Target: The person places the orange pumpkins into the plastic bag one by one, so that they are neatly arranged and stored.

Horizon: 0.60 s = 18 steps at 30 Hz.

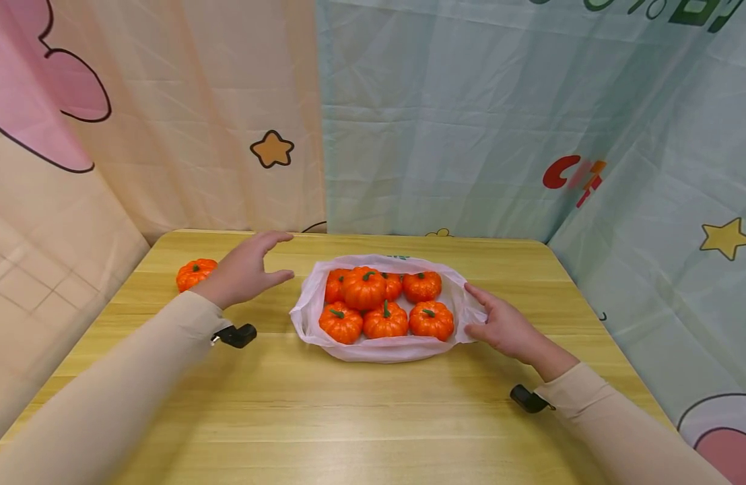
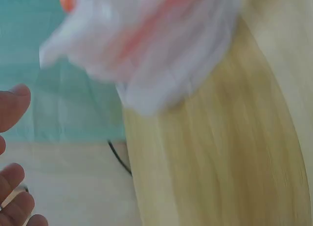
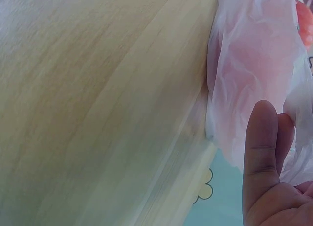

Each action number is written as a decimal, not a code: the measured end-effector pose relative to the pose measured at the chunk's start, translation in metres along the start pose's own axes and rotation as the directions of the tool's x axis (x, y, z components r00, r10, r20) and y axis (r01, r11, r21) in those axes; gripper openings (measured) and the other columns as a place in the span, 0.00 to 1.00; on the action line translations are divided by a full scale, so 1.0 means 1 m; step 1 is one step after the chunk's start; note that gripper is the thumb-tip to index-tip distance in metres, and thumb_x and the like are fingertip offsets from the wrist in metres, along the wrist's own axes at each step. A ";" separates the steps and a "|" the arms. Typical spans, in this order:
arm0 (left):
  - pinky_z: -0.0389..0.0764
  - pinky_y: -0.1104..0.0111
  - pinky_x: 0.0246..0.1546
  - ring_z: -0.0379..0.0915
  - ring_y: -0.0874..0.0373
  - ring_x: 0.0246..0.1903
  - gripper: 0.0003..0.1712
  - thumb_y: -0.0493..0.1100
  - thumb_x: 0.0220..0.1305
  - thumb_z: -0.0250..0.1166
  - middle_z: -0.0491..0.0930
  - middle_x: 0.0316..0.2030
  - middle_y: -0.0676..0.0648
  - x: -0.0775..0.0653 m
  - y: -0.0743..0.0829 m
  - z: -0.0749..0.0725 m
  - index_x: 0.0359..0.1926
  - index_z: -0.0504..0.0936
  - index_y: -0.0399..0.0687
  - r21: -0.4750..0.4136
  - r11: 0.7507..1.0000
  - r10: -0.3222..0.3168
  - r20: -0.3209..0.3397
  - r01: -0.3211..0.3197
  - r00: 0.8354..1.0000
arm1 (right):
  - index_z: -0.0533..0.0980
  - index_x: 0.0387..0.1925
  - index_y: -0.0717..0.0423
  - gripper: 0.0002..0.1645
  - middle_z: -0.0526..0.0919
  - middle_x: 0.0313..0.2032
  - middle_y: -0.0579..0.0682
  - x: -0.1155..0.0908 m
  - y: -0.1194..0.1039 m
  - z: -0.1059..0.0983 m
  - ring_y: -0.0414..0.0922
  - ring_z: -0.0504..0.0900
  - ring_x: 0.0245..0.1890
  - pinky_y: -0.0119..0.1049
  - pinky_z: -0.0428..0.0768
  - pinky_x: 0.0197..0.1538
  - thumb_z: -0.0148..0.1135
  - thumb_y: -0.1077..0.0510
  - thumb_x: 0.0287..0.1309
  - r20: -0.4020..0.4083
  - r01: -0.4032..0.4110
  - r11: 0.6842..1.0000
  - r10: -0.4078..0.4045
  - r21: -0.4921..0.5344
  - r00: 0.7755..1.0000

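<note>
A white plastic bag point(image 1: 388, 350) lies with its mouth spread wide on the table. Several small orange pumpkins with green stems, such as one pumpkin point(image 1: 431, 320) at the front right, sit inside it. My left hand point(image 1: 246, 269) is held left of the bag, apart from it, thumb and fingers spread with nothing between them. Another pumpkin point(image 1: 195, 273) is partly hidden behind that hand. At the bag's right edge, my right hand point(image 1: 506, 329) touches the plastic with its thumb and fingers apart. In the right wrist view, the thumb point(image 3: 261, 147) is straight beside the bag.
The wooden table point(image 1: 324, 431) has rounded back corners. Printed curtains point(image 1: 446, 135) hang close behind it and along both sides. A small black device point(image 1: 236, 335) is strapped at the left wrist, and a similar device point(image 1: 528, 399) at the right.
</note>
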<state>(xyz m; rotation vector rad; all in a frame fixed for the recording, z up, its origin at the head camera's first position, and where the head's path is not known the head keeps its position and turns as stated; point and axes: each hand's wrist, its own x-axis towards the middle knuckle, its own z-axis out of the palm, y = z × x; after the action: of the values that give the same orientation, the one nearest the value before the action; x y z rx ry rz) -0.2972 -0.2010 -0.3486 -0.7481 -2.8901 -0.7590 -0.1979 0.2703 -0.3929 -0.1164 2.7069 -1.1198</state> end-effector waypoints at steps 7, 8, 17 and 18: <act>0.65 0.33 0.71 0.62 0.28 0.71 0.48 0.55 0.68 0.72 0.61 0.77 0.31 -0.019 -0.055 -0.022 0.80 0.61 0.41 0.046 0.987 -0.158 0.022 0.157 0.987 | 0.52 0.84 0.55 0.54 0.56 0.80 0.68 0.001 -0.002 0.001 0.56 0.74 0.54 0.30 0.85 0.42 0.69 0.58 0.64 0.000 0.002 1.000 -0.002 -0.017 1.000; 0.64 0.33 0.71 0.62 0.28 0.71 0.50 0.56 0.68 0.72 0.61 0.77 0.30 -0.022 -0.063 -0.024 0.80 0.61 0.41 0.049 0.984 -0.174 0.026 0.172 0.984 | 0.52 0.84 0.55 0.54 0.57 0.80 0.68 0.001 -0.002 0.001 0.55 0.74 0.53 0.30 0.85 0.41 0.69 0.58 0.64 0.001 0.002 1.000 -0.002 -0.018 1.000; 0.59 0.31 0.71 0.53 0.24 0.73 0.55 0.60 0.66 0.73 0.58 0.76 0.24 -0.044 -0.111 -0.032 0.80 0.59 0.36 0.034 0.970 -0.240 0.028 0.239 0.970 | 0.51 0.84 0.56 0.53 0.57 0.80 0.68 0.003 -0.005 0.002 0.54 0.74 0.51 0.30 0.85 0.41 0.68 0.59 0.65 0.010 0.014 1.000 -0.014 -0.004 1.000; 0.59 0.30 0.71 0.52 0.24 0.73 0.54 0.59 0.66 0.73 0.57 0.76 0.24 -0.045 -0.114 -0.032 0.79 0.58 0.36 0.034 0.970 -0.243 0.029 0.242 0.970 | 0.51 0.84 0.56 0.53 0.57 0.80 0.68 0.003 -0.006 0.001 0.54 0.74 0.51 0.30 0.85 0.41 0.68 0.59 0.65 0.010 0.014 1.000 -0.014 -0.005 1.000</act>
<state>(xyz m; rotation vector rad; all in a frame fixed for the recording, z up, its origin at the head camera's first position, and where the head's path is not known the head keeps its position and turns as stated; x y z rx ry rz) -0.3128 -0.3232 -0.3791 -0.4111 -3.0517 -0.7280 -0.2006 0.2647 -0.3904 -0.1413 2.7044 -1.1127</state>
